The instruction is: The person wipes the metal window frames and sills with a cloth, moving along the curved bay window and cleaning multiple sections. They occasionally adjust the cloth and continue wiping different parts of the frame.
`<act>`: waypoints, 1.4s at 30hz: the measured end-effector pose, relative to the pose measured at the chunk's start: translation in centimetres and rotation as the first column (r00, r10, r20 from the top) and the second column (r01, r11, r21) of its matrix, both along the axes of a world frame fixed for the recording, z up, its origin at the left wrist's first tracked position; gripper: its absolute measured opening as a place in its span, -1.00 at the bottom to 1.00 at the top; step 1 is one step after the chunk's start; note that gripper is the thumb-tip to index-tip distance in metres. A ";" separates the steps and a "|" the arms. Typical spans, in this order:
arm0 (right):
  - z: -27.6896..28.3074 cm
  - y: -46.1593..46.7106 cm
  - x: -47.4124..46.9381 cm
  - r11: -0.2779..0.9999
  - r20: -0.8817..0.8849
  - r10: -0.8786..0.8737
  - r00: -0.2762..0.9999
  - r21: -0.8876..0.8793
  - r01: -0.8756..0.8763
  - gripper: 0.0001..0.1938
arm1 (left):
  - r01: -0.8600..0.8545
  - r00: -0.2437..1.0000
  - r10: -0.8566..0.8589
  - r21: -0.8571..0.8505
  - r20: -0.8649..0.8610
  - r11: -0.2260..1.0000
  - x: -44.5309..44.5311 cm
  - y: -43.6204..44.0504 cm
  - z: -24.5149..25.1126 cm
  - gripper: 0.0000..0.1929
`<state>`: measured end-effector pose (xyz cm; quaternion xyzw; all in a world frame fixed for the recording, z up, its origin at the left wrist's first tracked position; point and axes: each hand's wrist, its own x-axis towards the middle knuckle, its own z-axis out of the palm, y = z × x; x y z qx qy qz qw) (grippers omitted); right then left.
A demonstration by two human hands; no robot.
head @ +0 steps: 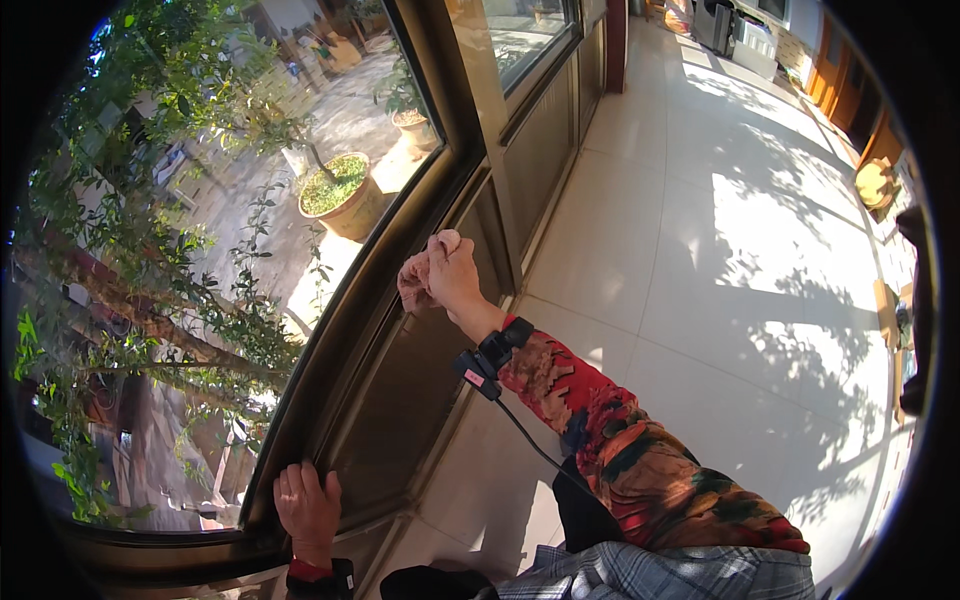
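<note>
My right hand [452,276] grips a pinkish-brown cloth [417,283], bunched up against the ledge of the dark metal window frame [360,281]. A black strap with a small device and cable is on that wrist. Lower down, my left hand [307,504] rests on the same frame near its bottom corner, fingers bent over the edge, with no object visible in it. To the left of both hands is the large window glass [225,300], with green branches and potted plants visible through it.
Dark lower panels [397,420] run beneath the window, beside a pale tiled floor [600,300] with sunlit patches and leaf shadows. Another window [525,37] stands further along the wall. Wooden doors [832,82] and a round yellowish object [875,184] are at the far right.
</note>
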<state>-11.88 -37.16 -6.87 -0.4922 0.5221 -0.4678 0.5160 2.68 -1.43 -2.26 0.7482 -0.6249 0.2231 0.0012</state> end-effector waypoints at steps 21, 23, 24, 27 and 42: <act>-1.7 13.4 2.4 0.965 -0.004 0.149 0.989 -0.219 -0.146 -0.54 | 0.044 0.998 -0.045 -0.021 -0.037 0.999 -0.3 -0.2 0.8 -0.66; -1.7 19.0 3.2 0.949 0.033 0.263 0.964 -0.187 -0.253 -0.53 | 0.048 0.997 -0.049 -0.029 -0.053 0.998 -0.2 0.0 0.8 -0.67; -1.7 21.5 3.4 0.925 0.034 0.303 0.952 -0.249 -0.286 -0.50 | 0.059 0.995 -0.063 -0.049 -0.077 0.997 -0.2 0.2 0.8 -0.68; -3.4 25.3 2.3 0.811 0.064 0.537 0.841 -0.312 -0.494 -0.47 | 0.103 0.982 -0.117 -0.099 -0.147 0.990 -0.2 0.5 1.0 -0.69; -4.5 12.1 2.9 0.957 0.569 0.290 0.770 -0.196 -0.215 -0.76 | 0.095 0.975 -0.112 -0.097 -0.190 0.991 -0.2 0.3 1.1 -0.71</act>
